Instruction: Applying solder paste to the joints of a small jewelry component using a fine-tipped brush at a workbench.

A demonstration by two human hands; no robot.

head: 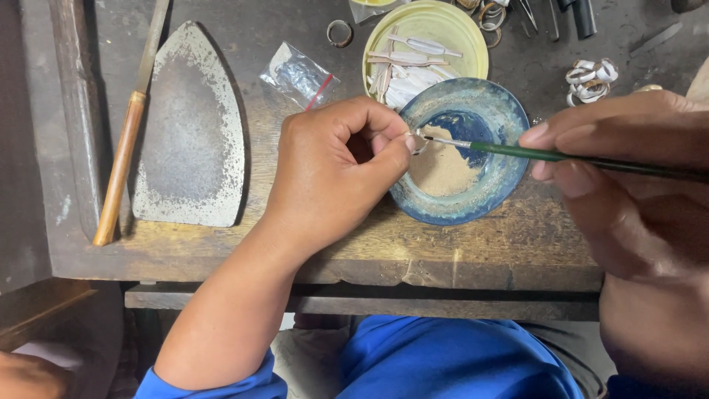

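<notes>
My left hand (336, 166) pinches a small silver ring (418, 142) between thumb and forefinger, just over the left rim of a blue dish (509, 118). The dish holds a patch of tan powder (442, 168). My right hand (628, 159) grips a thin green-handled brush (561, 155), held almost level. Its tip touches the ring above the dish.
A yellow-green plate (473, 37) of pale metal strips stands behind the dish. A flat iron-shaped metal plate (188, 129) and a wooden-handled file (122, 159) lie to the left. A small plastic bag (299, 74), loose rings (591, 77) and dark tools (576, 15) sit on the worn wooden bench (443, 251).
</notes>
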